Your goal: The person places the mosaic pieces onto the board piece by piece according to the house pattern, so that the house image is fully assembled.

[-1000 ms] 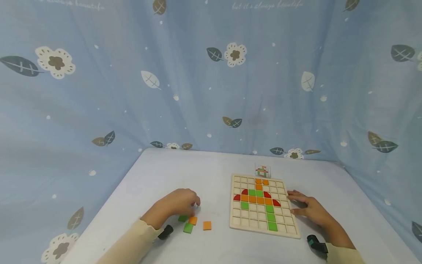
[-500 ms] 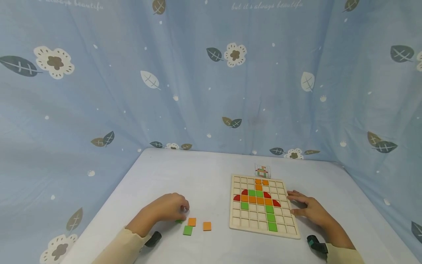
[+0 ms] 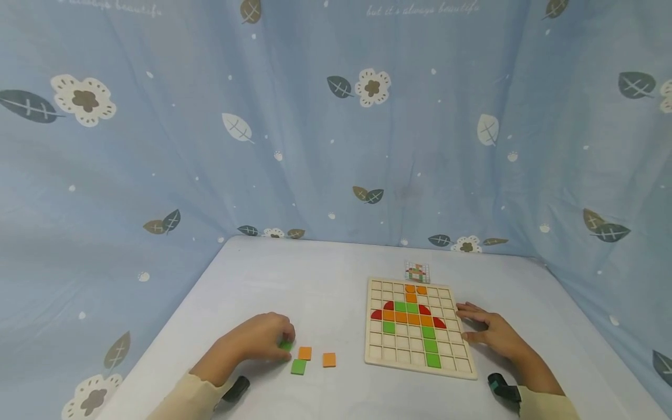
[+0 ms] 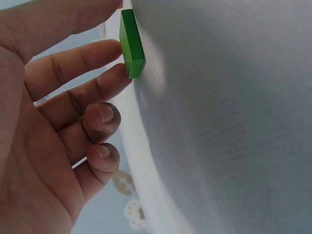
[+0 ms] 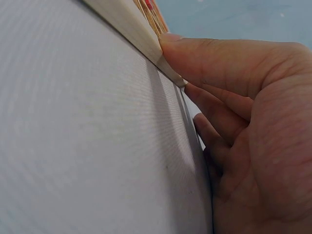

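Note:
My left hand (image 3: 262, 337) is low over the left of the table, its thumb and fingertips around a small square green tile (image 3: 286, 346). In the left wrist view, two fingertips touch the tile (image 4: 131, 46) and the thumb is close to its upper end; the thumb's tip is cut off. Beside this hand lie another green tile (image 3: 298, 367) and two orange tiles, one nearer (image 3: 305, 353) and one farther right (image 3: 329, 360). My right hand (image 3: 496, 333) rests against the right edge of a wooden grid board (image 3: 388, 352), thumb touching the rim, fingers extended.
Red, orange and green pieces form a figure on the board's grid. A small printed card (image 3: 417, 272) with a similar coloured pattern lies behind the board. The white table (image 3: 315, 274) ends at a blue patterned curtain (image 3: 304, 146).
The left hand has moved left and toward me, away from the orange tiles to the leftmost green tile. The right hand and the board have stayed put.

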Motion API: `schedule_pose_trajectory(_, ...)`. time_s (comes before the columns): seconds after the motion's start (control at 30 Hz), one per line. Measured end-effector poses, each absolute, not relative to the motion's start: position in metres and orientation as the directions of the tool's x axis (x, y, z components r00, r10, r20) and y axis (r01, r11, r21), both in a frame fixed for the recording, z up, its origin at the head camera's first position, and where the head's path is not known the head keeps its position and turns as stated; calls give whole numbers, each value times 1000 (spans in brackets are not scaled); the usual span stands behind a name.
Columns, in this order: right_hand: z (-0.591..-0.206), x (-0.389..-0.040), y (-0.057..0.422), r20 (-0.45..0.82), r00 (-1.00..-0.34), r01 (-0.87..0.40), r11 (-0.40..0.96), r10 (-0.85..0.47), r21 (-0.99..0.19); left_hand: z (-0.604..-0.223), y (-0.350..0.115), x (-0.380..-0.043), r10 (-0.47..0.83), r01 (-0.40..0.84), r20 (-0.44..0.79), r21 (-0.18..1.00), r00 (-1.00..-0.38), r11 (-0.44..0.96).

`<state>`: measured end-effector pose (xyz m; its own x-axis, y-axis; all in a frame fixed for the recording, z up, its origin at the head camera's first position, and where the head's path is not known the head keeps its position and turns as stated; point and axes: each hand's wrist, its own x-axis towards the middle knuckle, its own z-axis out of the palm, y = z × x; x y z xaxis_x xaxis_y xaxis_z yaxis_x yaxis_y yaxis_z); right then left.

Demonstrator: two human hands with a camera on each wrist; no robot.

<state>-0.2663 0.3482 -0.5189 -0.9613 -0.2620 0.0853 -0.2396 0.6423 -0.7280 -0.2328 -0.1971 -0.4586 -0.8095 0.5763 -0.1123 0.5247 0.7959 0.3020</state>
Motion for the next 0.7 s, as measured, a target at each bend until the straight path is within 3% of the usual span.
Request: schedule_pose_trajectory(0.7,-520,-267,349,83,-963,-235,650,-256,-723,-459,-193,-232,551,494,-159,291,-820,819)
